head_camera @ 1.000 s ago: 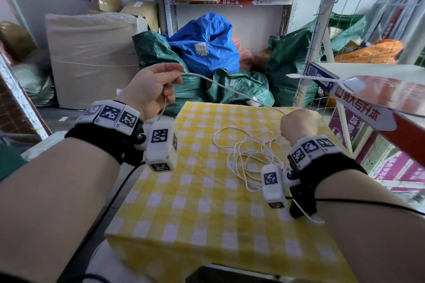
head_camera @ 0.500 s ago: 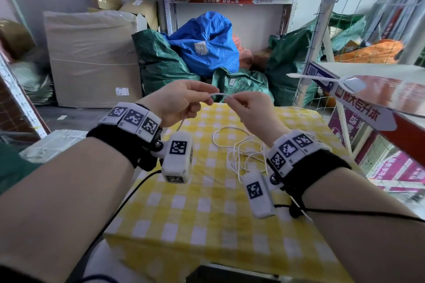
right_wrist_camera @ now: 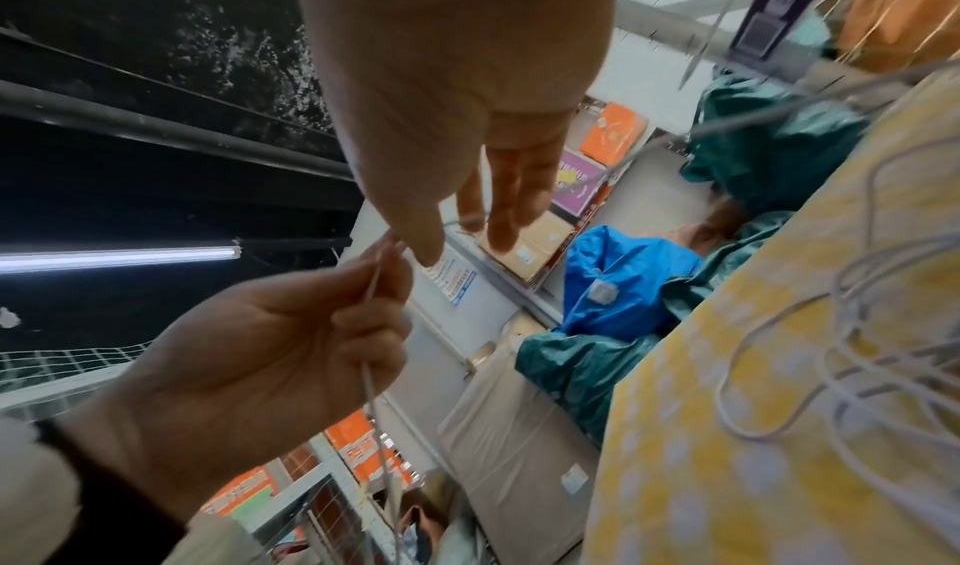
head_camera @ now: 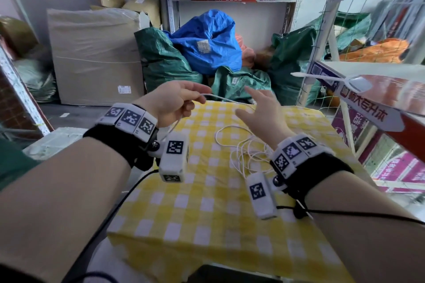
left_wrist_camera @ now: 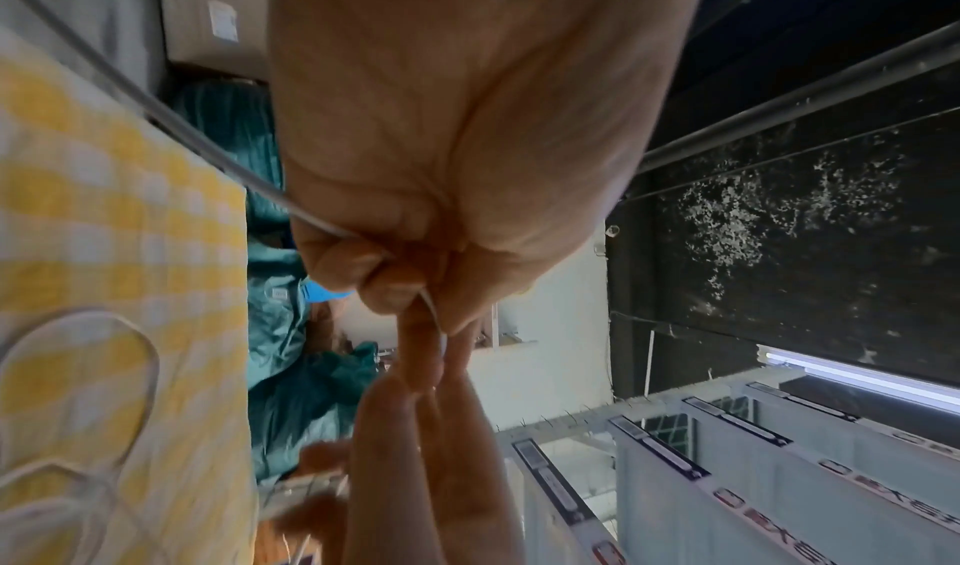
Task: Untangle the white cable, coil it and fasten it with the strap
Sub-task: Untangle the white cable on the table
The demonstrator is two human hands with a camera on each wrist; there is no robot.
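Observation:
A thin white cable (head_camera: 226, 99) runs from my left hand (head_camera: 202, 96) across to my right hand (head_camera: 250, 103), both raised above the far half of the table. The left thumb and fingers pinch the cable (left_wrist_camera: 207, 151); the left wrist view shows the pinch up close on my left hand (left_wrist_camera: 431, 315). My right hand (right_wrist_camera: 467, 241) has its fingers straight and spread, and the cable passes by them without a grip. The rest of the cable lies in a loose tangle (head_camera: 247, 154) on the yellow checked cloth (head_camera: 207, 213). I see no strap.
Green and blue sacks (head_camera: 207, 41) and a wrapped carton (head_camera: 96, 57) stand beyond the table. A red-and-white box (head_camera: 379, 99) with a thin white object (head_camera: 333, 78) on it juts in at the right, beside a wire-mesh rack (head_camera: 322, 30).
A second ago the hands held the cable stretched wide. They then met at the centre. Now the right hand has let go and opened, while the left keeps its pinch.

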